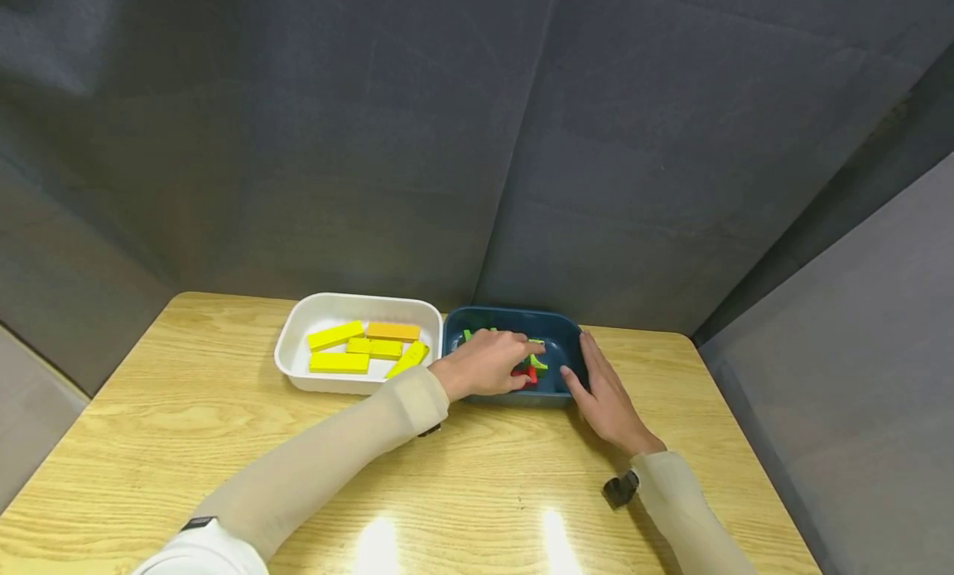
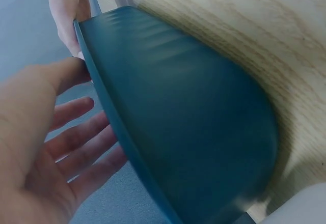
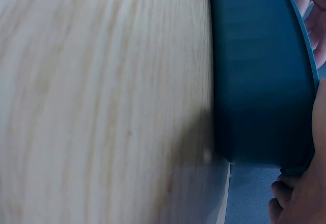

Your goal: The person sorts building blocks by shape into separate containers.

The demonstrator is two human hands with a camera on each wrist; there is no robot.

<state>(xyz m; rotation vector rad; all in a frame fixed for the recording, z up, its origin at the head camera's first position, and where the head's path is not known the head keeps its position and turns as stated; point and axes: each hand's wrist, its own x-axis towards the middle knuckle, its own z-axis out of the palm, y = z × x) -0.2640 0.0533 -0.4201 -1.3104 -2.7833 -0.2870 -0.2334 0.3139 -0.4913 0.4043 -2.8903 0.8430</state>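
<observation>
A dark blue bin (image 1: pixel 514 399) holds several small green pieces (image 1: pixel 538 364) and a red piece (image 1: pixel 531 374). My left hand (image 1: pixel 488 364) reaches over the near wall into this bin, thumb close to the red piece and fingers above the green ones. Seen from the left wrist, its fingers (image 2: pixel 84 140) are spread, with nothing visible between them; the bin wall hides part of their tips. My right hand (image 1: pixel 613 405) holds the bin's right end, thumb over the rim and fingers along the outside. From the right wrist, fingers (image 3: pixel 277 198) show past the bin's corner.
Left of the blue bin, almost against it, stands a white bin (image 1: pixel 358 386) with several yellow blocks (image 1: pixel 339 362) and an orange block (image 1: pixel 392 332). Both bins sit near the far edge of the wooden table (image 1: pixel 477 492), before a dark grey curtain (image 1: pixel 373 144).
</observation>
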